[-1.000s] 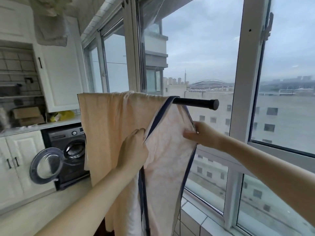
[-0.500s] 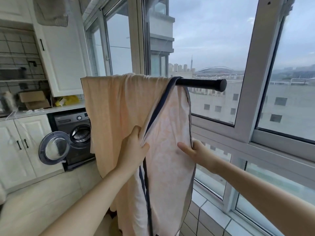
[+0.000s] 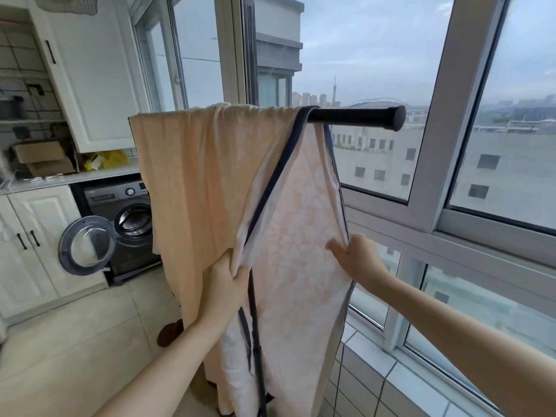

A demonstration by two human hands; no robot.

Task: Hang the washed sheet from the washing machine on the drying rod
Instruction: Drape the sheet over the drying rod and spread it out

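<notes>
Already peach sheet [image 3: 198, 188], navy-edged, draped over black drying rod [image 3: 355, 118].

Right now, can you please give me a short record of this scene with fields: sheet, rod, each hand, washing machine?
sheet: peach sheet with dark blue edging, draped over the rod, hanging down on the near side
rod: black rod, horizontal; right end bare
left hand: left hand pinches a fold of the sheet
right hand: right hand grips the sheet's right edge
washing machine: dark front loader under the counter, door open
</notes>
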